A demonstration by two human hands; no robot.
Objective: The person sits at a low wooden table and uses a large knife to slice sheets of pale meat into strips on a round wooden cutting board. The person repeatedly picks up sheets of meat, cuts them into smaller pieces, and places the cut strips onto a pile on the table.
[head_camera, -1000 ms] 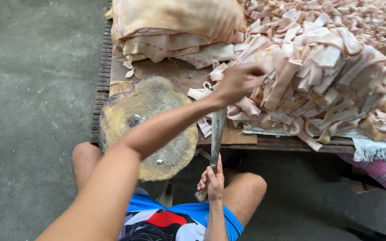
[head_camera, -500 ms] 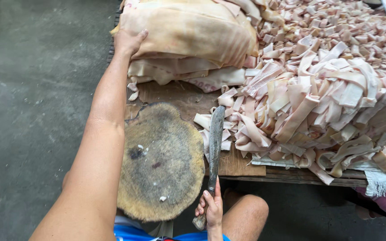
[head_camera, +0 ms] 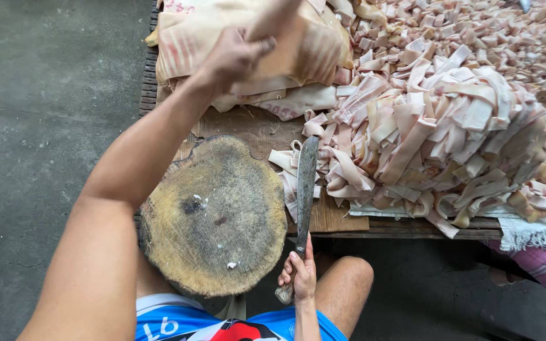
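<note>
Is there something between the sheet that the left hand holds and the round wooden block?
Nothing visible. The left hand grips a pale sheet above the stack, and the block carries only small scraps.

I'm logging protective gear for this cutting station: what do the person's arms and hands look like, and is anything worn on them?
Both are bare. The left hand and right hand show no gloves, rings, watch or bands. No sleeve shows on either forearm or on the long left arm. The only clothing visible is a blue shirt with red and white markings.
</note>
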